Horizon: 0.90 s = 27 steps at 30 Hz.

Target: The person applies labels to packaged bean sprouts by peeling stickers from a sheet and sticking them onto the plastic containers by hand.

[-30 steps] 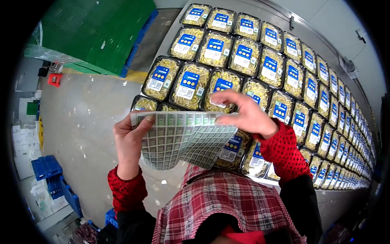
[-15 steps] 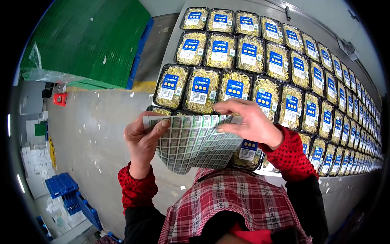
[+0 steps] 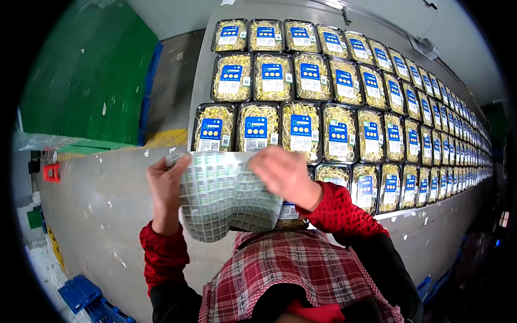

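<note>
My left hand (image 3: 166,185) grips the left edge of a sheet of small green-and-white stickers (image 3: 212,196), thumb in front. The sheet hangs down in a curve over my apron. At its upper right edge is my right hand (image 3: 284,175), smeared by motion. Whether its fingers hold a sticker or touch the sheet I cannot make out. Just beyond both hands stands a black tray of bean sprouts (image 3: 300,132) with a blue-and-white label and a small square sticker on its right side. The sheet and my hands cover part of the nearest row.
Many similar trays stand in rows on a metal table (image 3: 202,64), running far to the right. A tall green stack (image 3: 81,75) is at the left, with a red stool (image 3: 51,173) on the floor nearby. Blue pallets (image 3: 81,293) lie at lower left.
My view has shifted, so the trays sit further left and the nearer ones lower. Both hands and the sheet are further left in view. My right hand has blurred, and the sheet's surface has swung.
</note>
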{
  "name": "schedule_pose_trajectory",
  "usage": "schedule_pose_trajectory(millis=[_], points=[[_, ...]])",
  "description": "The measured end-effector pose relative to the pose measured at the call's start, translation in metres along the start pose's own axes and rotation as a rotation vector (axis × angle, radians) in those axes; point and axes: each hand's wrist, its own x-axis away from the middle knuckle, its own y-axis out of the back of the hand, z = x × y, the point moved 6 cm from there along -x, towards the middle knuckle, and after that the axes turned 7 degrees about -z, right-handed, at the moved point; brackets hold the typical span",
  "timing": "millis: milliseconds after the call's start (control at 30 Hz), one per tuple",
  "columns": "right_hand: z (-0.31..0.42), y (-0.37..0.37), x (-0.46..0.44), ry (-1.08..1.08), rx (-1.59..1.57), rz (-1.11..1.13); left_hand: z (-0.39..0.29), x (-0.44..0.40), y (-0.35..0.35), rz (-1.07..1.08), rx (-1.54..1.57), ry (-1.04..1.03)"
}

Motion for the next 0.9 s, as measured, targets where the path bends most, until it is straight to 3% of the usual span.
schedule_pose_trajectory(millis=[67,133,267,367,400,467,600,667,867,900], points=[[-0.078,-0.011,0.024,-0.975,-0.726,-0.265,-0.005,-0.008,0.031,-0.079,-0.05,-0.047],[-0.156,-0.008,0.067,-1.438,-0.576,-0.303,-0.013,-0.008,0.053,-0.11,-0.03,-0.053],[-0.193,-0.03,0.092,-1.473,-0.46,-0.283,-0.011,-0.01,0.071,-0.083,-0.043,-0.07],[-0.195,-0.032,0.078,-1.039,0.215,-0.017,-0.009,-0.013,0.083,-0.097,-0.048,-0.051],[-0.185,-0.025,0.068,-0.998,0.402,0.025,-0.008,-0.012,0.09,-0.121,-0.038,-0.051],[-0.182,-0.014,0.063,-0.953,0.475,0.015,-0.007,-0.011,0.107,-0.149,-0.034,-0.048],[-0.14,-0.062,0.037,-1.227,-0.371,-0.24,0.001,-0.011,0.13,-0.247,0.091,-0.079],[-0.138,-0.101,0.04,-1.152,-0.454,-0.325,0.006,-0.012,0.135,-0.241,0.09,-0.041],[-0.126,-0.129,0.035,-1.185,-0.131,-0.115,0.01,-0.007,0.159,-0.263,0.076,-0.069],[-0.124,-0.129,0.028,-0.949,0.107,-0.031,0.008,-0.004,0.162,-0.27,0.075,-0.068]])
